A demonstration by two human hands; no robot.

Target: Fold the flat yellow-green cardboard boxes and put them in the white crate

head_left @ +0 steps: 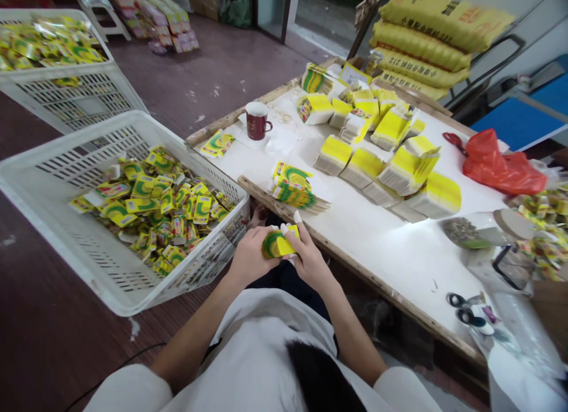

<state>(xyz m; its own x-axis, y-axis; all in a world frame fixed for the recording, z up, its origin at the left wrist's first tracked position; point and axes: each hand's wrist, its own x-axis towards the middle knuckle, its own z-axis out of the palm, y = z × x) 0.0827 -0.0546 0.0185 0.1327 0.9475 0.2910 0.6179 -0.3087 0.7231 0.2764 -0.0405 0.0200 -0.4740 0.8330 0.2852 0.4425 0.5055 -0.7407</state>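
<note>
A small yellow and green printed carton [278,244] is held over my lap, close to the table's front edge. My left hand [251,256] is closed around its left end. On the other side, my right hand [309,257] grips the right end, with white coverings on some fingertips and one finger raised. Just beyond them, a fanned stack of flat printed cartons [293,184] lies on the white table [377,240]. To the left stands a white plastic crate [89,276], partly filled with loose small yellow cartons [177,216].
A maroon mug [256,122] and a flat printed sheet [217,144] are at the table's left. Bundled yellow cartons [366,166] fill its middle. Scissors [465,311], a lidded jar [470,231] and a red bag [501,163] lie right. Another full crate [84,95] stands behind.
</note>
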